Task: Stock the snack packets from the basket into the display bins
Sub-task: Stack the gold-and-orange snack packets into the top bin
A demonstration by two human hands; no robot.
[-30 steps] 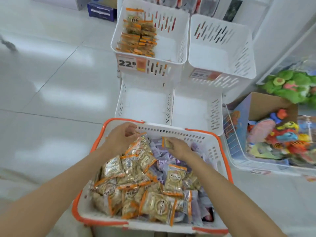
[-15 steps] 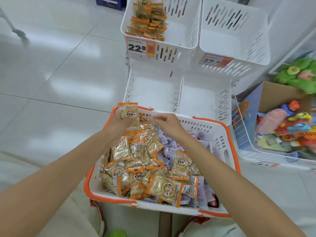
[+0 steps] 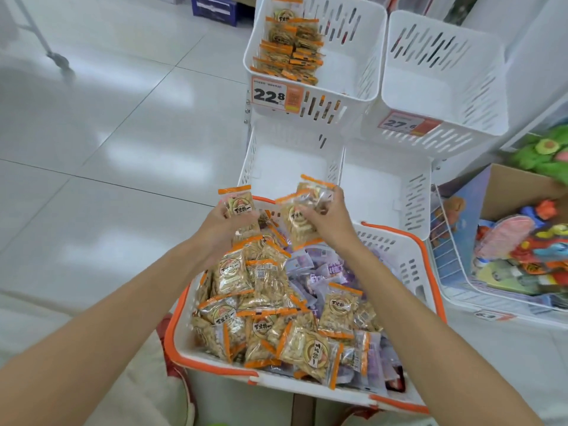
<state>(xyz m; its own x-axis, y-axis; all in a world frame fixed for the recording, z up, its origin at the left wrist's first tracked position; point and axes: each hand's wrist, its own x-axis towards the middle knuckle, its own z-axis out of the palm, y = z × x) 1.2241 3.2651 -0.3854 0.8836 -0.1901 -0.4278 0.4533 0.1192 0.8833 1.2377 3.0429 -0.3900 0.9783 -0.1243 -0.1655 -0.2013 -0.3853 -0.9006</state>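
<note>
A white basket with an orange rim [image 3: 408,259] sits in front of me, heaped with orange-edged snack packets [image 3: 270,305] on the left and purple packets [image 3: 319,265] on the right. My left hand [image 3: 224,222] grips a bunch of orange packets, one [image 3: 238,202] sticking up. My right hand [image 3: 325,216] holds more orange packets [image 3: 302,216] above the basket's far edge. Beyond stand white display bins: the upper left bin [image 3: 362,56] holds a stack of orange packets [image 3: 292,47]; the upper right bin [image 3: 436,78] and both lower bins [image 3: 292,161] show nothing inside.
Price tags reading 22.8 [image 3: 270,95] and 27.6 [image 3: 402,123] hang on the upper bins. A wire bin and a cardboard box [image 3: 519,192] of colourful toys stand at the right. Shiny tiled floor [image 3: 107,133] spreads to the left.
Both hands have lifted out of the basket with orange packets. The right hand, earlier down among the packets, now holds a bunch raised over the far rim.
</note>
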